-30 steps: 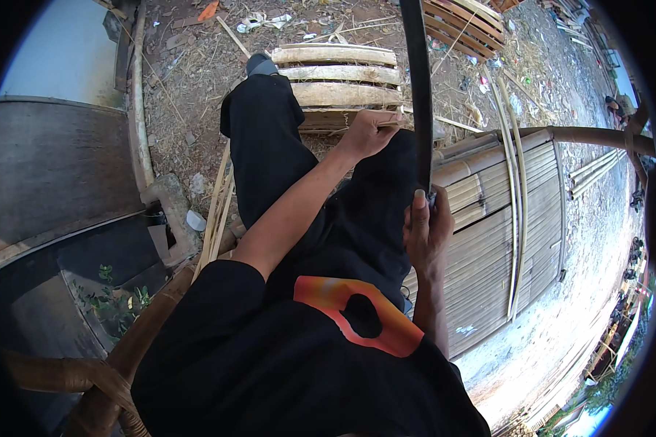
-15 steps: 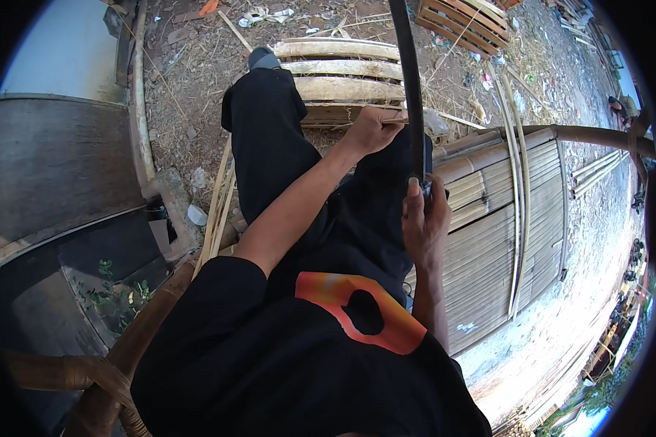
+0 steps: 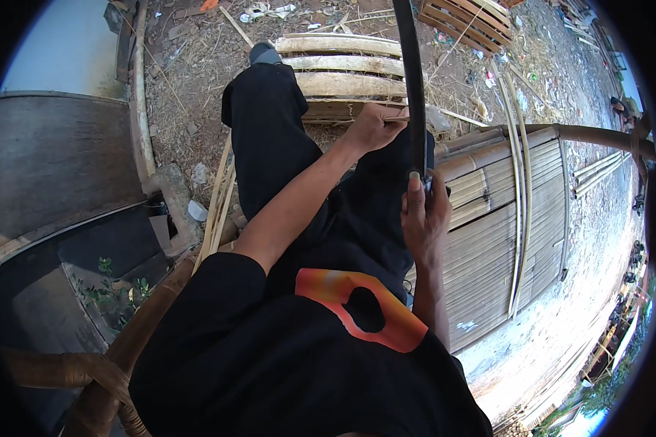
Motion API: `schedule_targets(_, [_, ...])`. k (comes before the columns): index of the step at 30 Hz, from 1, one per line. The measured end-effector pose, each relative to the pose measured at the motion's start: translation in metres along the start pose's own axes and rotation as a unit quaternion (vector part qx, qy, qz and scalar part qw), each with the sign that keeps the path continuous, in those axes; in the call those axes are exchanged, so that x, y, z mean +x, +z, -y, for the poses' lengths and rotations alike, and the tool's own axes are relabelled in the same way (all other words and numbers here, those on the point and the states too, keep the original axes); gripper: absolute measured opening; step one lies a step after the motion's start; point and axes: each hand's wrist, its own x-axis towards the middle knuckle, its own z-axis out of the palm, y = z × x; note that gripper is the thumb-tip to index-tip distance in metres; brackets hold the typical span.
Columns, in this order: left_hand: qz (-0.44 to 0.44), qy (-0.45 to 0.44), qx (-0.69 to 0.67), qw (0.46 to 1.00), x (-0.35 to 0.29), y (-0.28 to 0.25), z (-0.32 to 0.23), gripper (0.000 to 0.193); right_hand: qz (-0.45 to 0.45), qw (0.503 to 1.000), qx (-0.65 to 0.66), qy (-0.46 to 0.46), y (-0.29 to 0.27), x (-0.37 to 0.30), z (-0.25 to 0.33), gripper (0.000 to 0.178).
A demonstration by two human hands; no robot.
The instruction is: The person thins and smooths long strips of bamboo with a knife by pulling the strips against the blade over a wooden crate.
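My right hand (image 3: 427, 211) is closed round the handle of a long dark machete (image 3: 413, 80). Its thumb lies along the base of the blade, which points away from me and runs out of the top of the picture. My left hand (image 3: 375, 130) is closed in a pinch on a thin bamboo strip (image 3: 396, 116). The strip's visible end reaches the left side of the blade, over my right thigh. Whether it touches the blade or passes behind it I cannot tell.
Ahead of my legs stands a low slatted wooden crate (image 3: 346, 65); another crate (image 3: 465, 25) is further right. A bamboo-slat bench (image 3: 481, 226) with long strips (image 3: 521, 218) on it lies to my right. More strips (image 3: 217, 200) lean beside my left leg. Litter covers the ground.
Very little differs. The machete and my right hand sit slightly further right in the picture, along with a small shift of the whole view. Both holds are unchanged.
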Motion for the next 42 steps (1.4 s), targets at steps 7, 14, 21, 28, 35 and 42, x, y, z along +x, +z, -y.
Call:
schedule_targets(7, [0.019,-0.025,0.016,0.999,-0.001,-0.003,-0.001,0.026,-0.023,0.994,0.104,-0.034,-0.007,-0.013,0.024,0.04])
schedule_targets(14, [0.018,-0.023,0.038,0.999,-0.002,-0.003,0.006,0.026,0.005,1.0,-0.013,0.002,0.001,0.009,0.0,0.035])
schedule_targets(21, [0.006,0.01,0.006,1.0,-0.003,-0.002,0.018,0.031,-0.013,0.997,0.07,-0.028,0.0,-0.002,0.018,0.039])
schedule_targets(28, [0.012,-0.016,0.04,0.999,0.0,-0.005,0.004,0.035,-0.031,0.995,0.083,-0.047,-0.001,0.005,0.017,0.041])
schedule_targets(35, [0.03,-0.022,0.04,0.999,0.003,-0.004,0.0,0.014,-0.002,1.0,0.022,0.0,0.006,0.016,-0.001,0.038])
schedule_targets(42, [0.022,-0.034,0.054,0.998,-0.001,-0.006,-0.002,0.007,0.016,0.998,0.061,0.006,0.012,0.015,-0.002,0.039])
